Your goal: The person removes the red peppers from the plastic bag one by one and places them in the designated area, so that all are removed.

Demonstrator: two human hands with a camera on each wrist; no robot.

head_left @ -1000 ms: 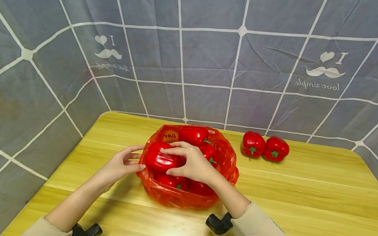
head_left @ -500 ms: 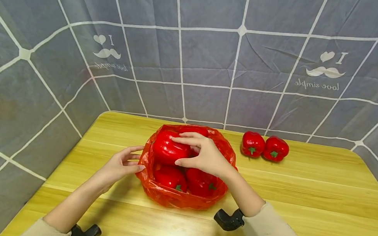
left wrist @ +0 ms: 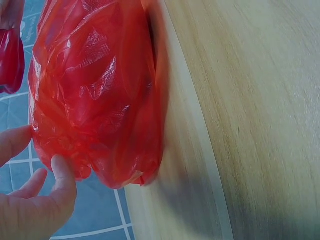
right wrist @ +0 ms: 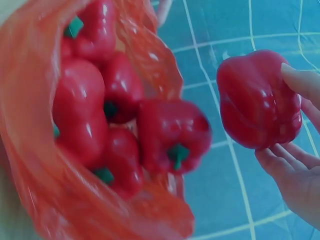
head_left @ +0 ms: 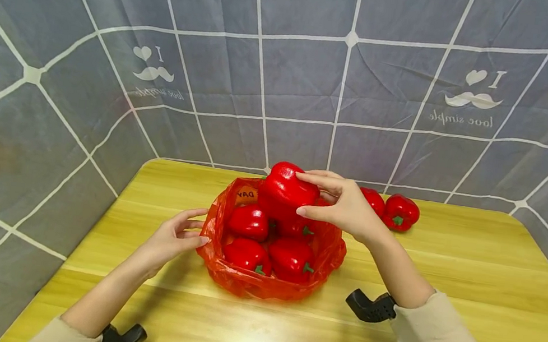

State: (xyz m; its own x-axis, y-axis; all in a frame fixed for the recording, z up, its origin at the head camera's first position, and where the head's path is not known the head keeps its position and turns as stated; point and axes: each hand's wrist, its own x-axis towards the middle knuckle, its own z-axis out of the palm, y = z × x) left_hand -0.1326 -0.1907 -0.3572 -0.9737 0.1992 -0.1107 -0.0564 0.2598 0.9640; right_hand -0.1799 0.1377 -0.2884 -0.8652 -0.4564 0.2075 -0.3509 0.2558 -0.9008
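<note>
Your right hand [head_left: 344, 201] is grasping a glossy, lobed red bell pepper [head_left: 288, 189] above a crinkled red plastic bag [head_left: 250, 287], furrowed base pointing toward your palm; your relaxed left hand [head_left: 172, 238] is touching the bag.

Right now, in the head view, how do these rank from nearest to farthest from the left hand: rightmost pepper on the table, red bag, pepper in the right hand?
1. Red bag: immediately right of the left hand.
2. Held pepper: farther right, raised in the right hand.
3. Rightmost pepper: on the table, right of the bag.
</note>
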